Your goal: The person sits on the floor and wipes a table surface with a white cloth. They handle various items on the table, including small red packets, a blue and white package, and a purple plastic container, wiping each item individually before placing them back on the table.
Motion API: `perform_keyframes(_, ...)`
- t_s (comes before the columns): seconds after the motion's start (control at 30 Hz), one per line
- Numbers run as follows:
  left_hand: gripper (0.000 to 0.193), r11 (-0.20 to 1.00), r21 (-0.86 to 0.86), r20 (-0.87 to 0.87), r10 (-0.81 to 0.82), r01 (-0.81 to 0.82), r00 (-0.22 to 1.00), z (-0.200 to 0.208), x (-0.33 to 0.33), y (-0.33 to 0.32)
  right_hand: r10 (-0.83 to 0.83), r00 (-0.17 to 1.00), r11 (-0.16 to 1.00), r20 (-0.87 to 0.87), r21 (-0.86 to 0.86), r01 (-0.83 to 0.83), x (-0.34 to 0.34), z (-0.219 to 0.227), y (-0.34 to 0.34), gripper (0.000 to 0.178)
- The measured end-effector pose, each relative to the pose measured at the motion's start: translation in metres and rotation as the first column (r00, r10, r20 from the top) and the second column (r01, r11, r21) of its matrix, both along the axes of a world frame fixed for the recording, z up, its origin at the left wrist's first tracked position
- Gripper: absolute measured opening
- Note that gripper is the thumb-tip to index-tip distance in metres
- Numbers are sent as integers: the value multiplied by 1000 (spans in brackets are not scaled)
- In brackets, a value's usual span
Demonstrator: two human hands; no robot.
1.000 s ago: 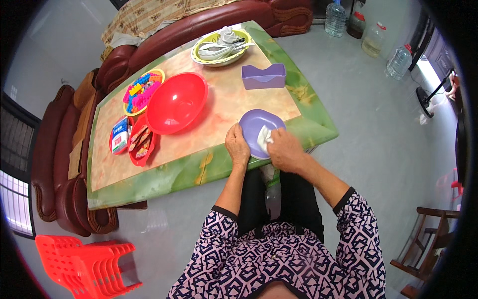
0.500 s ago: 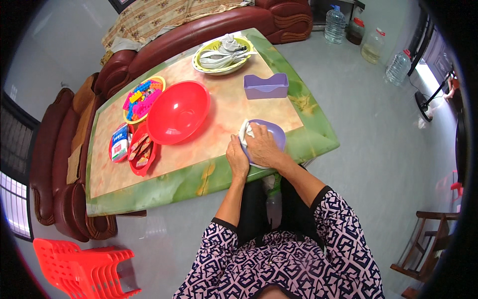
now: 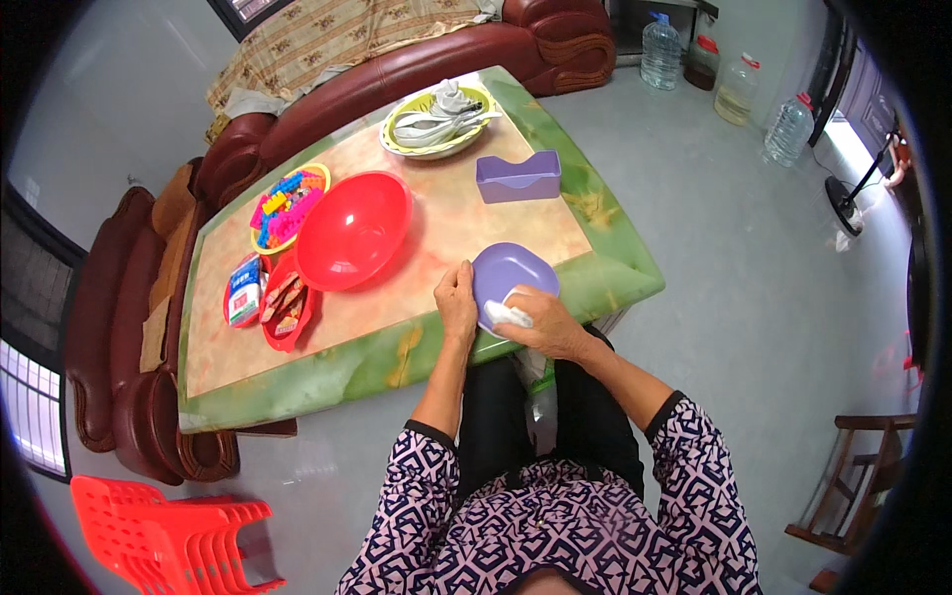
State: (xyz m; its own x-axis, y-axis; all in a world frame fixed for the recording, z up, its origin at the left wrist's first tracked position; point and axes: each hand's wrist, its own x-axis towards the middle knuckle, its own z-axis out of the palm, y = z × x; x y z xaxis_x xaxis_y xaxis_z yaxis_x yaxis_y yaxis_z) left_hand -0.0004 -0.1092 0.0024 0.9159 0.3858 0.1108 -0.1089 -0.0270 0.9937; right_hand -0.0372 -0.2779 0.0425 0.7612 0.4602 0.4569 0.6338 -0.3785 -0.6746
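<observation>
A shallow purple plate [image 3: 514,268] with a pale rim is at the near edge of the table. My left hand [image 3: 457,300] grips its left rim, fingers pressed together and thumb up along the edge. Bunched in my right hand [image 3: 547,323] is a white cloth [image 3: 508,312], pressed on the near part of the plate's inner face. Beyond the plate stands a purple open-topped box [image 3: 519,180] with a wavy front. To the left is a large, glossy red bowl [image 3: 354,233]; I see nothing inside it.
Left of the red bowl are a yellow-rimmed basket [image 3: 325,175] of coloured building blocks, a red tray [image 3: 288,340] of small packets and a white-blue pack [image 3: 244,291]. A yellow-green bowl [image 3: 393,136] holds spoons and cloth at the back. Red stools [image 3: 178,535] are stacked lower left.
My right hand has swept the cloth from the plate's left side to its near edge, uncovering the plate's face. The left hand has shifted slightly left, still on the rim.
</observation>
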Motion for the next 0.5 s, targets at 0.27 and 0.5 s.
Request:
perform_keyframes(0.27, 22, 951, 305, 38, -63, 49, 997, 5, 12, 68, -585, 809, 808, -47, 48, 587, 21, -27, -37, 24)
perform_keyframes(0.5, 13, 920, 360, -101, -123, 152, 987, 16, 9, 89, -695, 680, 717, 231, 157, 679, 97, 2, -52, 29)
